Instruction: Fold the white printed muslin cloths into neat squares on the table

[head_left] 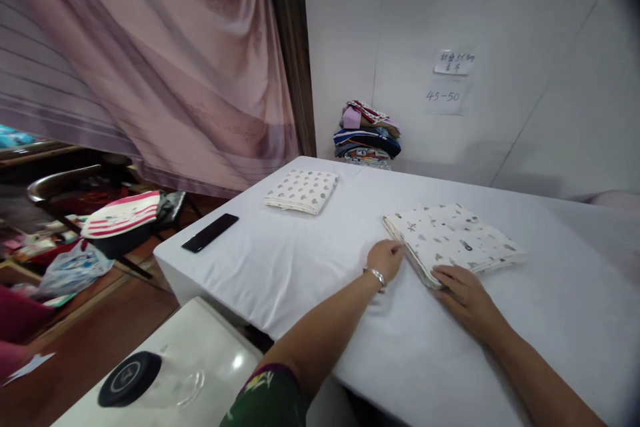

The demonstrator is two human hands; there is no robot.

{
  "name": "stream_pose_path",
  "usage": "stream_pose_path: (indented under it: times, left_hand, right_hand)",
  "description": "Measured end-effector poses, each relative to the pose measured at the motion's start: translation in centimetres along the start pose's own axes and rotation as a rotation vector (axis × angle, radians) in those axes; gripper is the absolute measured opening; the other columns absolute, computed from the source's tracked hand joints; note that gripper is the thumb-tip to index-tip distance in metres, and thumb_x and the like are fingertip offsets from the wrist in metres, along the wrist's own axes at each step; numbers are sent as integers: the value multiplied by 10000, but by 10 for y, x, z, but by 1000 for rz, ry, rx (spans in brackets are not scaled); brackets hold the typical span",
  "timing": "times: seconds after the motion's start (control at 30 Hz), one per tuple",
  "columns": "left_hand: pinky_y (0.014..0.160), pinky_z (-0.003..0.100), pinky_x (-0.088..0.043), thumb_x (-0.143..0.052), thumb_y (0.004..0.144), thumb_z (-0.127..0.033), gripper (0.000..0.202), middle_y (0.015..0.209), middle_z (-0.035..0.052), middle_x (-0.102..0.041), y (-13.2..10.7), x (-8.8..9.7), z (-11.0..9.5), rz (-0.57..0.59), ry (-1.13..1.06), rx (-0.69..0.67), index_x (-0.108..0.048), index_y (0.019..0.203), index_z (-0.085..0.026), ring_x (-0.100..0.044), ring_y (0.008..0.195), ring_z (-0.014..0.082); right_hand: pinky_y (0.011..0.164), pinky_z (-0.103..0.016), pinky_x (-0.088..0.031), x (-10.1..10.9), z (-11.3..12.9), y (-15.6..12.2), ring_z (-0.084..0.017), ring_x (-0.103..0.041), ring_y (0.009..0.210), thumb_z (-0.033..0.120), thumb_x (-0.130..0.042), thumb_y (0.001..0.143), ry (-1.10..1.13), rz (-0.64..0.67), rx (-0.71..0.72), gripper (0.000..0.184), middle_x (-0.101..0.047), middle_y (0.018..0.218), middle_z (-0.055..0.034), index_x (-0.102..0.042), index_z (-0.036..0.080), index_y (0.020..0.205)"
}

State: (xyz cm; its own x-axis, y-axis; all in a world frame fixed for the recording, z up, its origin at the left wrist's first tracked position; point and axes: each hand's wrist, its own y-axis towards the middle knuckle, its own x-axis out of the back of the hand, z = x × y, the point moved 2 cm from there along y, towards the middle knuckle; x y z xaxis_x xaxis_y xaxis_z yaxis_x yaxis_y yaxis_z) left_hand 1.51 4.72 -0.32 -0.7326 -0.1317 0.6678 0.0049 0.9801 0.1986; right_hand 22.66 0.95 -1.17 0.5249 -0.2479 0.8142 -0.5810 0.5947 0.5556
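Note:
A folded white cloth with small dark prints [453, 238] lies on the white-covered table [300, 267]. My left hand [385, 258], a bracelet on its wrist, touches the cloth's near left edge with its fingers curled at the fabric. My right hand [463, 290] rests flat at the cloth's near corner, fingers stretched out against its edge. A second folded cloth with a green leaf print [303, 191] lies apart at the table's far left.
A black phone [210, 233] lies near the table's left corner. A pile of folded fabrics [367, 135] sits against the wall at the back. A pink curtain [165, 60] hangs left, above a chair with a striped cloth [123, 213]. A white surface with a black disc [129, 378] stands below.

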Motion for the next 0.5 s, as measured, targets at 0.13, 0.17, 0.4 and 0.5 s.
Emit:
stream_pose_path:
  times: [0.13,0.17,0.4,0.5]
  left_hand:
    - [862,293,-440,-474,785,-177,348,1057,50,-626,41,19,20,-60,56,100,-577,1117,-181,-570,940,165]
    - [875,306,-435,-473,789,-185,388,1100,64,-609,50,21,24,-64,68,113,-538,1171,-172,-559,973,174]
    - [935,394,-382,-506,770,-253,460,1135,84,-602,91,10,38,-8,152,107,-503,1226,-194,-496,1097,252]
    - [913,398,-393,-499,767,-246,404,1097,56,-624,99,7,40,7,168,97,-552,1168,-242,-526,1051,242]
  right_hand:
    - [931,-433,-394,-3,-2,0,-224,-541,1031,297,-524,831,-28,-10,-3,312,-599,1103,-70,-552,238,1136]
    - [930,-434,-394,-4,-2,0,-224,-540,1031,296,-521,833,-39,-1,-9,316,-599,1103,-73,-546,234,1141]
    - [921,-434,-399,-6,0,2,-238,-527,1058,280,-521,805,-78,49,-17,398,-580,1145,-83,-501,222,1198]
    - [904,-431,-407,-7,0,3,-236,-530,1056,245,-500,804,-72,52,-23,415,-579,1148,-80,-485,229,1218]
